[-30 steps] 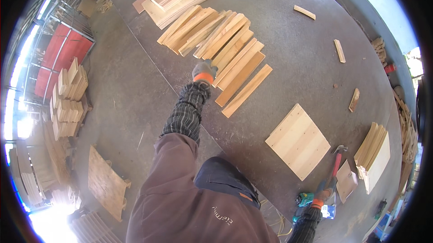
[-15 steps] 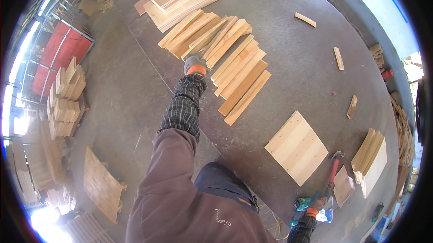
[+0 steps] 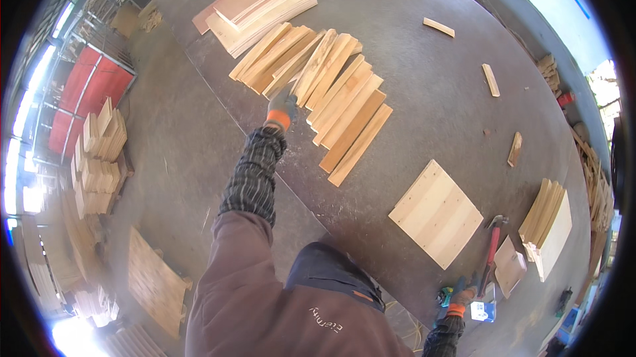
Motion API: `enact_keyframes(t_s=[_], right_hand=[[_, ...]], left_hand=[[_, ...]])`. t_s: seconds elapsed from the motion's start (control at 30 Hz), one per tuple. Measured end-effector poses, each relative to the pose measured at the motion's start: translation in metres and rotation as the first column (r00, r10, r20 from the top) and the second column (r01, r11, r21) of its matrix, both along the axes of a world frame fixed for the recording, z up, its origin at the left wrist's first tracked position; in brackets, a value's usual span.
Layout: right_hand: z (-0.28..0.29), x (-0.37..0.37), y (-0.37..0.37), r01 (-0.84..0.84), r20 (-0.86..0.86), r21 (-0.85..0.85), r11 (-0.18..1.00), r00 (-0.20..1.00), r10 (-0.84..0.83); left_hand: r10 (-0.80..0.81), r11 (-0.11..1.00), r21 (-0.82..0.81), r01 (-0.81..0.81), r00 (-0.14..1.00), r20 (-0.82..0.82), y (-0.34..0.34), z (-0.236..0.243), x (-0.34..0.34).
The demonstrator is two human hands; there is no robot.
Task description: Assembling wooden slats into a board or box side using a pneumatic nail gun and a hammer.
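Observation:
At the near ends of a fanned row of wooden slats, my left hand, in a grey glove with an orange cuff, is closed on one wooden slat. Its fingertips are partly hidden. My right hand, gloved alike, is at the lower right with its fingers around the handle end of a claw hammer. The hammer's red handle points away from me, head at the far end. A green power tool lies beside that hand, partly covered. Left of the hammer lies a square panel of joined boards.
Thin plywood sheets are stacked beyond the slats. More boards stand at the right beside a small brown panel. Loose offcuts are scattered on the dark table. Stacked wood stands on the floor at left.
My left hand has shifted slightly left and nearer. Slats by it have turned and lie closer to the right-hand group, narrowing the gap. My right hand stays on the hammer.

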State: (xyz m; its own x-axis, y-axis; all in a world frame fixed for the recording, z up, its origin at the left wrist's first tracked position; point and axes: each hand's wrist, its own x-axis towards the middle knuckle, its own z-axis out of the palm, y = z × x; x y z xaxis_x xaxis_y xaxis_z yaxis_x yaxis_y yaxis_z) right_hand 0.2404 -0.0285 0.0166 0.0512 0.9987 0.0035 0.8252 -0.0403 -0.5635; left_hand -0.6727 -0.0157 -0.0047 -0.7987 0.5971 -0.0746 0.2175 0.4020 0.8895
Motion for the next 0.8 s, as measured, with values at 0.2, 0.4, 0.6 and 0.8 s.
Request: enact_keyframes(t_s=[0.2,0.4,0.6,0.8], right_hand=[[0.009,-0.014,-0.044,0.147,-0.064,0.003,0.989,0.987,-0.146],[0.049,-0.089,-0.035,0.108,-0.241,-0.045,0.993,0.964,-0.116],[0.074,-0.141,-0.044,0.121,-0.728,-0.277,0.953,0.621,-0.290],[0.071,-0.136,-0.065,0.163,-0.805,-0.340,0.926,0.459,-0.376]], left_hand=[[-0.332,0.937,0.300,0.177,0.716,0.614,-0.023,0.089,0.126],[-0.514,0.835,0.268,0.481,0.507,0.692,-0.064,0.129,0.233],[-0.697,0.548,-0.020,0.836,0.470,0.541,-0.084,0.100,0.314],[-0.676,0.322,-0.015,0.947,0.240,0.697,-0.076,0.095,0.355]])
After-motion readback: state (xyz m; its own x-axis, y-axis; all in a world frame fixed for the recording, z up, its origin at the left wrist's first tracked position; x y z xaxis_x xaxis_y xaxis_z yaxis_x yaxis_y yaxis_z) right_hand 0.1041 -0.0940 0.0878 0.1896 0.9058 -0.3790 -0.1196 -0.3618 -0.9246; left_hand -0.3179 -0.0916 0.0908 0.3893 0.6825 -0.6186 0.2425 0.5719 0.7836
